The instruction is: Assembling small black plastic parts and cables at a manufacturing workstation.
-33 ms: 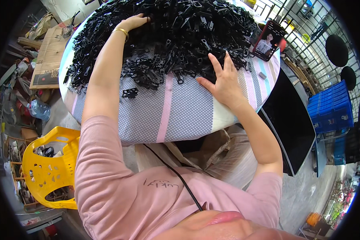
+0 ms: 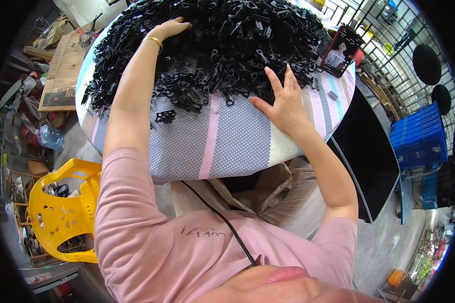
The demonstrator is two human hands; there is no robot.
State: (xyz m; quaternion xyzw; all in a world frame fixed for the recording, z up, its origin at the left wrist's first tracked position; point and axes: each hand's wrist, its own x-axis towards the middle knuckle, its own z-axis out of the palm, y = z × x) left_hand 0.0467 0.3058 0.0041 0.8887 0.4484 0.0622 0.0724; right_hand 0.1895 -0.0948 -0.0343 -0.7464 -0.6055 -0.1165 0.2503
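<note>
A wide heap of small black clip-like parts point(image 2: 222, 40) covers the far part of a round table with a striped, dotted cloth point(image 2: 237, 146). My left hand point(image 2: 173, 28), with a gold bangle at the wrist, lies on the heap's far left side. Its fingers stretch to the right, and their tips partly sink among the black parts. On the heap's near right edge rests my right hand point(image 2: 284, 103), palm down, fingers spread and holding nothing. Its fingertips touch the parts there. One small black part point(image 2: 165, 116) lies apart on the cloth, nearer to me.
A phone point(image 2: 340, 50) leans upright at the table's right side, with a small grey block point(image 2: 332, 95) near it. Left of me stands a yellow plastic chair point(image 2: 60, 212). A large dark panel point(image 2: 366, 151) and a blue crate point(image 2: 418, 134) are at the right.
</note>
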